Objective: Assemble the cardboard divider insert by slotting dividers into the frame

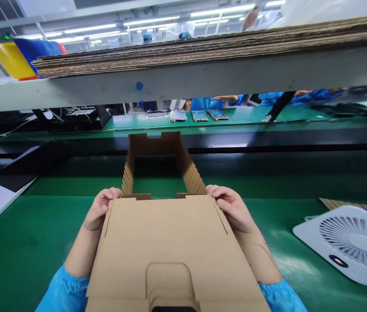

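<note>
A brown cardboard box (pixel 170 234) fills the near middle, its flat top facing me with slits near both sides and a rounded cut-out at the near end. At its far left corner my left hand (pixel 101 209) is closed, fingers curled over the edge. My right hand (pixel 233 209) grips the far right corner in the same way. Just beyond, an upright cardboard frame (pixel 155 146) with notched side walls adjoins the box's far edge, and green surface shows through it. Whether box and frame are one piece, I cannot tell.
A white fan (pixel 352 242) lies at right on the green worktop (pixel 24 255). Black and white sheets (pixel 6 186) are at left. Overhead, a shelf (pixel 183 78) bears stacked cardboard (pixel 203 50). Several flat screens (pixel 199 115) and people in blue sleeves are across the bench.
</note>
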{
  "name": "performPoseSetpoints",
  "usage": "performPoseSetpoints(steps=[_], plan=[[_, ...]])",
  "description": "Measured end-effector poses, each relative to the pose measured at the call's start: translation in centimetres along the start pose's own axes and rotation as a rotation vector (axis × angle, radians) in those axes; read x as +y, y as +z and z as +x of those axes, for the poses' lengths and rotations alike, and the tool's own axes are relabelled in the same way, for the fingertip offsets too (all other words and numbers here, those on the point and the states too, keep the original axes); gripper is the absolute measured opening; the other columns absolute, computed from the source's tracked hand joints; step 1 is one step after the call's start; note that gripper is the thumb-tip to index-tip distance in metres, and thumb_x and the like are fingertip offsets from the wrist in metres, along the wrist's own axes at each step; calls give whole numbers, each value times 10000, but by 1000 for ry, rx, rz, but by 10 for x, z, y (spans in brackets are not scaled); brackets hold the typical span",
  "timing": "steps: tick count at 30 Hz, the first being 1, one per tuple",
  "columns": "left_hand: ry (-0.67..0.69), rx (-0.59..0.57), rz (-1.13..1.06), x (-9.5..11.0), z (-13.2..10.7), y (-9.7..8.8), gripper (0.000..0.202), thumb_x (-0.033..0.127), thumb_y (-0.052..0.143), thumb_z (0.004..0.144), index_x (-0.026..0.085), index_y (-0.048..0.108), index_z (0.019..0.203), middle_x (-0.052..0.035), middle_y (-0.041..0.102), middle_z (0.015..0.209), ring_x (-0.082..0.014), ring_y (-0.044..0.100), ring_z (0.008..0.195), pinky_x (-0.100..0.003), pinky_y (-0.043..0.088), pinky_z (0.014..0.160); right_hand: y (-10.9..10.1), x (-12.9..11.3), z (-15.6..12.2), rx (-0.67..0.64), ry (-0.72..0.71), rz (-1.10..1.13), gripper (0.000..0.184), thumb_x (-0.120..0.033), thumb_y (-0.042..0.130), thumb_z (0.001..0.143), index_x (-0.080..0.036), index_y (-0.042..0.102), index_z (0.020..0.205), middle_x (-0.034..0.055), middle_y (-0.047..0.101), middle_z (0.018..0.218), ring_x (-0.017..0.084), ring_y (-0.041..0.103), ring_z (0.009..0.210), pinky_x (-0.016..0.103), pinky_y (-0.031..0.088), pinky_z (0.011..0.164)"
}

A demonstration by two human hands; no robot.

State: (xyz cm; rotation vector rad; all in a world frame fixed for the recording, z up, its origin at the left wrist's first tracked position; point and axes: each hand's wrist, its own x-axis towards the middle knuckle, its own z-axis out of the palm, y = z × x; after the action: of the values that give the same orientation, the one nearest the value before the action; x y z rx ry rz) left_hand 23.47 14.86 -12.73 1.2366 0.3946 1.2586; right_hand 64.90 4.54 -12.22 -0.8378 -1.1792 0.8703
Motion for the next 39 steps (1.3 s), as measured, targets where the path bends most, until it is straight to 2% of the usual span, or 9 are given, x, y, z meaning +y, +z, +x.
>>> performPoseSetpoints(steps=[5, 11, 17, 26, 31, 37, 39], plan=[[-10, -26, 15, 0, -1, -6, 418, 558, 961, 725, 271, 743, 935, -50, 574, 896, -267, 592, 982, -429, 527, 918, 0, 0, 0, -2, -9, -9, 282, -578, 935, 847, -322, 822, 874, 64, 731, 859, 272, 661, 901, 424, 570, 815], [-12, 3, 21, -1, -1, -6, 418, 530, 987, 721, 262, 746, 931, -43, 572, 866, -292, 608, 1080, -459, 510, 1006, 0, 3, 0, 27, -36, 5, 263, -546, 955, 839, -324, 817, 862, 62, 737, 877, 270, 661, 925, 422, 562, 834], [0, -41, -14, -3, -2, -5, 372, 500, 971, 787, 263, 752, 971, -22, 575, 854, -255, 616, 1074, -405, 498, 994, -1, 8, 0, 44, -70, 26, 252, -521, 966, 836, -321, 816, 860, 48, 729, 841, 249, 657, 913, 402, 557, 853], [-10, 7, -48, -4, -2, -1, 292, 438, 971, 816, 263, 759, 915, -13, 599, 831, -230, 625, 1068, -368, 491, 988, 3, 4, 1, 52, -53, -13, 307, -582, 963, 821, -314, 814, 844, 61, 729, 838, 258, 661, 888, 404, 560, 809], [-6, -44, -62, -3, -1, -4, 318, 508, 938, 808, 263, 799, 955, -38, 618, 860, -252, 623, 1070, -394, 496, 997, 1, 5, 0, 26, -24, 9, 276, -560, 942, 851, -312, 826, 878, 62, 741, 875, 247, 649, 861, 377, 542, 750], [-36, -15, -93, 3, 0, -8, 252, 428, 893, 792, 245, 809, 943, -36, 547, 791, -267, 606, 1047, -406, 484, 973, -4, 6, -3, -48, -2, 44, 201, -520, 920, 885, -351, 858, 977, 60, 804, 1034, 272, 655, 1066, 416, 556, 940], [-32, -42, -73, 3, -1, -9, 245, 399, 907, 779, 252, 806, 946, -31, 536, 776, -267, 607, 1057, -402, 476, 972, -5, 6, -4, -58, -2, 41, 194, -515, 913, 891, -363, 862, 1000, 58, 810, 1084, 279, 641, 1126, 438, 542, 1001]])
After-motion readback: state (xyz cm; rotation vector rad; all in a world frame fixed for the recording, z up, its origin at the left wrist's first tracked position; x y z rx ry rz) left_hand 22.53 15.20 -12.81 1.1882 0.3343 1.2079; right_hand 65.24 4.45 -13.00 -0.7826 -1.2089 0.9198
